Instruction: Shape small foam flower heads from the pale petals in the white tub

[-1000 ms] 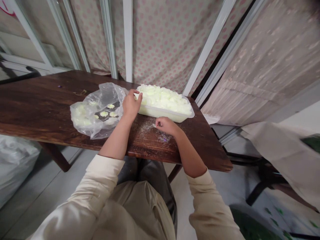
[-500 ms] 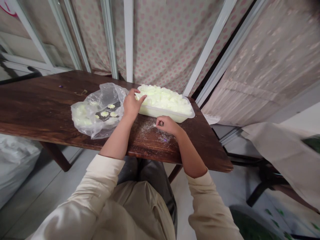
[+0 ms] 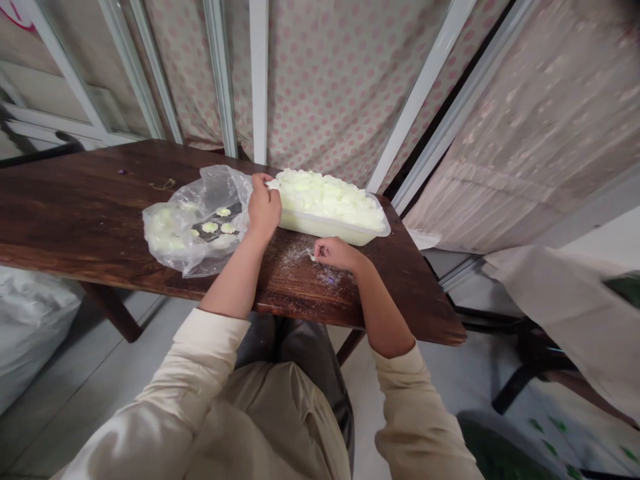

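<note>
A white plastic tub [image 3: 325,227] heaped with pale yellow-green flower pieces [image 3: 325,190] stands on the dark wooden table. At its left end my left hand [image 3: 264,208] is closed, thumb and fingers pinching what looks like one pale flower piece. My right hand [image 3: 336,253] is closed in a pinch low over the table, in front of the tub. A small whitish bit shows at its fingertips, too small to name. White specks [image 3: 295,257] lie scattered on the wood around it. Left of my left hand rests a clear plastic bag [image 3: 195,263] with several pale flowers [image 3: 210,227].
The wooden table [image 3: 90,207] ends in an angled edge on the right. A thin string [image 3: 163,185] lies behind the bag. Framed panels and a dotted curtain [image 3: 335,87] rise close behind the table. On the floor at left is a white plastic sack [image 3: 35,327].
My left thumb and fingers have closed together at the tub's left end. My right hand has shifted slightly downward, its fingers curled tighter. The bag and tub have stayed put.
</note>
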A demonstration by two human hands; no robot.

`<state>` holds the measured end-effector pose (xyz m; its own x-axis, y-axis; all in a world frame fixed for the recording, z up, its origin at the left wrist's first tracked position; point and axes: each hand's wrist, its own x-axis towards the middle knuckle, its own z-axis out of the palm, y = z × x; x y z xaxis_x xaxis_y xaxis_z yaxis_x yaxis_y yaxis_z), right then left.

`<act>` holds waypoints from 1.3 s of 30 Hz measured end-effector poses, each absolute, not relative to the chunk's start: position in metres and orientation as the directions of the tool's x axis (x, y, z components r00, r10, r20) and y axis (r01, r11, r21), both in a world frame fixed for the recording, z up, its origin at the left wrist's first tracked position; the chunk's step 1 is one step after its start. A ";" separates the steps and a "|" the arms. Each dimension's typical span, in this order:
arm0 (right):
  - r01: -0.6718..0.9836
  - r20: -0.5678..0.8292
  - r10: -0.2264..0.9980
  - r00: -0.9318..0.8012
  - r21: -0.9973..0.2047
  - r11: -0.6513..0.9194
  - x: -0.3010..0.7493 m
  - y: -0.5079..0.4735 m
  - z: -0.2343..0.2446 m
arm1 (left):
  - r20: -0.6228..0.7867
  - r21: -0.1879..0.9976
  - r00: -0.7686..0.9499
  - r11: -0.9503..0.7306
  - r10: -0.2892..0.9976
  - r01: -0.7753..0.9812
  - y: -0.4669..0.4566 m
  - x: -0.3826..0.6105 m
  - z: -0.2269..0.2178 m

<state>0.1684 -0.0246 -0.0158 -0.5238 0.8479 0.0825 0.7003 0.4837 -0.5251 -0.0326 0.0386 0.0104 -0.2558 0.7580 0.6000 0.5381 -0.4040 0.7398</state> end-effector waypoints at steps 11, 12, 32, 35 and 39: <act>0.667 -0.029 0.841 -0.541 -0.624 0.408 0.176 -0.031 -0.006 | 0.623 0.710 -0.186 -0.450 0.760 0.541 0.039 -0.030 0.011; 0.726 -0.011 0.882 -0.471 -0.572 0.381 0.178 -0.030 -0.007 | 0.619 0.708 -0.168 -0.453 0.767 0.542 0.038 -0.029 0.011; 0.664 -0.097 0.827 -0.553 -0.651 0.368 0.186 -0.031 -0.004 | 0.673 0.625 -0.021 -0.554 0.739 0.550 0.052 -0.027 -0.001; 0.732 -0.109 0.857 -0.503 -0.582 0.356 0.185 -0.031 -0.005 | 0.680 0.619 -0.030 -0.552 0.732 0.560 0.051 -0.027 0.001; 0.790 -0.064 0.909 -0.413 -0.522 0.322 0.190 -0.030 -0.005 | 0.682 0.619 -0.039 -0.548 0.730 0.563 0.051 -0.027 0.001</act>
